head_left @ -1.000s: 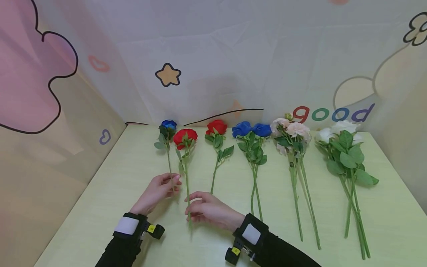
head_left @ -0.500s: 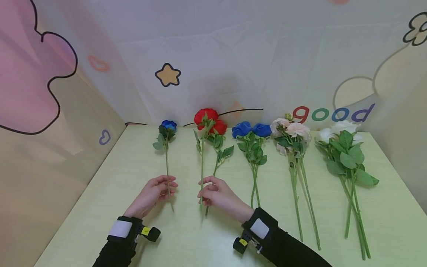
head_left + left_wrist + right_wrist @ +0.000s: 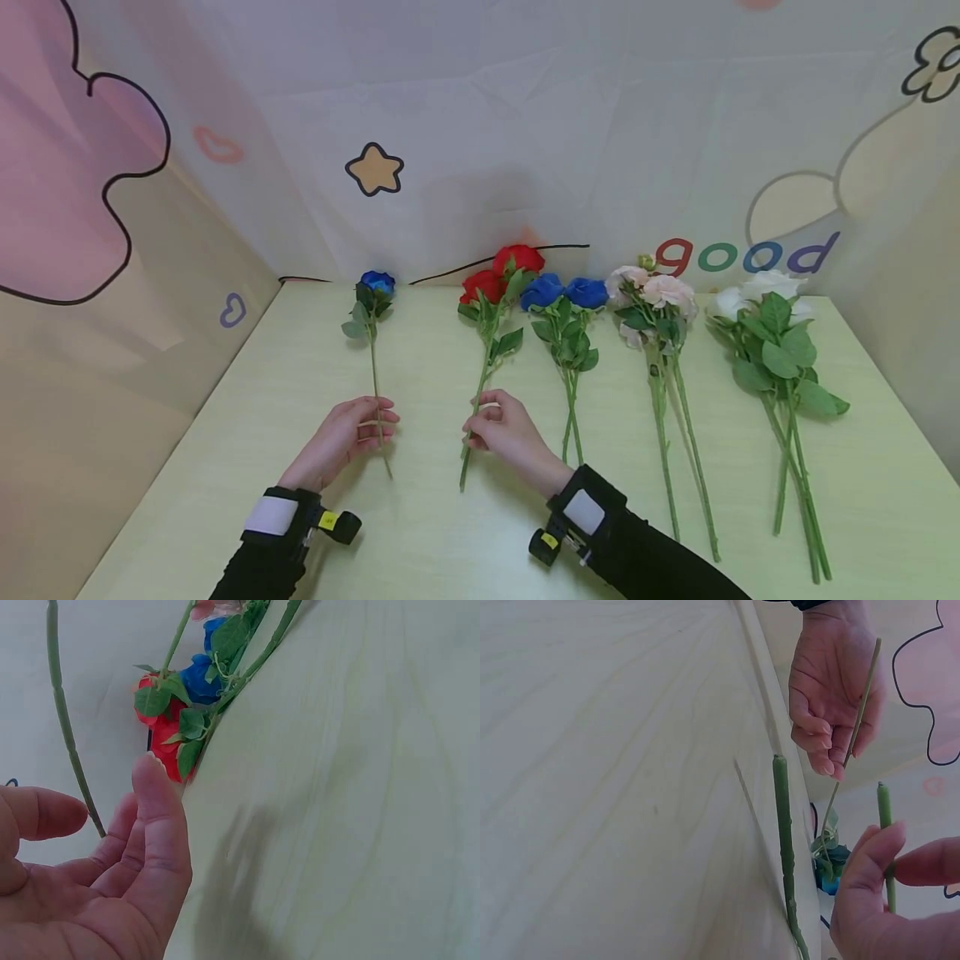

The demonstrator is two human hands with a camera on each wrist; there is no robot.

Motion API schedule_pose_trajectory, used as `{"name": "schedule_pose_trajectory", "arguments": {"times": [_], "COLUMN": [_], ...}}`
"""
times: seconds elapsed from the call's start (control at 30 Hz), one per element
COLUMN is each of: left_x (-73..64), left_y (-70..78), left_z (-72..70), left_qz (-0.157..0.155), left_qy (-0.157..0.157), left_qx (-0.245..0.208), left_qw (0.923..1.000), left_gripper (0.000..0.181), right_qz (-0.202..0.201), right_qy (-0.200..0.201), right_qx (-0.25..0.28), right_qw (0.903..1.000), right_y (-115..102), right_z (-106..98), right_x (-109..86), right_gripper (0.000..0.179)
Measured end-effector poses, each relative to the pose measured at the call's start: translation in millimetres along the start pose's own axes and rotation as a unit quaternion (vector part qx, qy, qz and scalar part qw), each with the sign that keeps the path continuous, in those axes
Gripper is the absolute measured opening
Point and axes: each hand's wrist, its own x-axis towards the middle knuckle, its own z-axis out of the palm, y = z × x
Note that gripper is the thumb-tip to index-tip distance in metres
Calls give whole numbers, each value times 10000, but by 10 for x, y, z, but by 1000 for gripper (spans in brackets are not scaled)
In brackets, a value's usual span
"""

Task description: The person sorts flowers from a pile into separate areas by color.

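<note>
My left hand (image 3: 341,437) pinches the thin stem of a single blue rose (image 3: 377,283) between thumb and fingers. That stem (image 3: 64,720) also rises past the thumb in the left wrist view. My right hand (image 3: 513,437) pinches the green stem (image 3: 885,806) of a red rose (image 3: 519,260), whose bloom stands a little above and right of another red rose (image 3: 482,288) on the table. The two red stems nearly overlap in the head view. In the right wrist view, the lying rose's stem (image 3: 784,825) shows apart from the pinched one.
Right of the red roses lie two blue roses (image 3: 562,292), then a pale pink bunch (image 3: 670,296) and a white bunch (image 3: 772,287) with long stems. All rest on a pale table (image 3: 435,542) before a printed cloth backdrop (image 3: 480,125).
My right hand has carried the red rose rightward, from beside the single blue rose to the other red rose. My left hand has drawn slightly left and down with its blue rose, then stayed nearly still.
</note>
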Motion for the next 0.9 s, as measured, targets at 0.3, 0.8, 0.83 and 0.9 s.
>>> {"name": "schedule_pose_trajectory", "arguments": {"times": [0.3,0.8,0.83,0.9], "left_x": [-1,-7,-7,-4], "left_y": [1,-4,-5,-12], "left_z": [9,-5,-6,-9], "left_qz": [70,108,103,92], "left_qy": [41,12,12,10], "left_qx": [118,241,258,277], "left_qw": [9999,9997,9996,9996], "left_gripper": [42,42,42,42], "right_qz": [170,-236,-245,-253], "right_qy": [-666,-419,-448,-511], "right_qx": [-427,-1047,-1301,-1812], "right_qw": [9967,9933,9902,9818], "right_y": [51,41,48,61], "right_z": [-28,-23,-37,-63], "right_x": [15,24,32,47], "right_gripper": [32,33,33,33]}}
